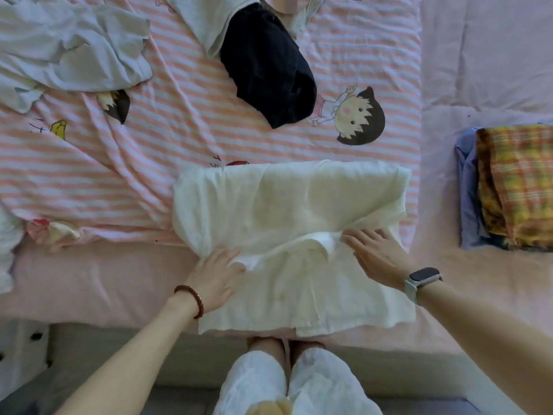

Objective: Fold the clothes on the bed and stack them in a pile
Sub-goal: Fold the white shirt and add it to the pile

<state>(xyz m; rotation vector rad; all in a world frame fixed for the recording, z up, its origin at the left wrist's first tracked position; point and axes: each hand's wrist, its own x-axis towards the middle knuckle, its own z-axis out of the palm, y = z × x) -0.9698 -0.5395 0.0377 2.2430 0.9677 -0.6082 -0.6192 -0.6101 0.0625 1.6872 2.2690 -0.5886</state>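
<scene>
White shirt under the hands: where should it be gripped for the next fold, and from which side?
Likely the near hem of the white shirt, pinched at both corners from the person's side. It lies flat with that edge overhanging the bed, so fingers slip under easily.

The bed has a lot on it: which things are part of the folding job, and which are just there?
Job:
cream-white shirt under both hands
black garment
pale grey crumpled garment
folded pile topped by orange plaid cloth

Just there:
pink striped cartoon sheet
grey-strapped wristwatch
brown bead bracelet

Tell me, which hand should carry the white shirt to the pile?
Probably the right hand: it rests on the white shirt nearest the pile. The left hand lies farther away.
</scene>
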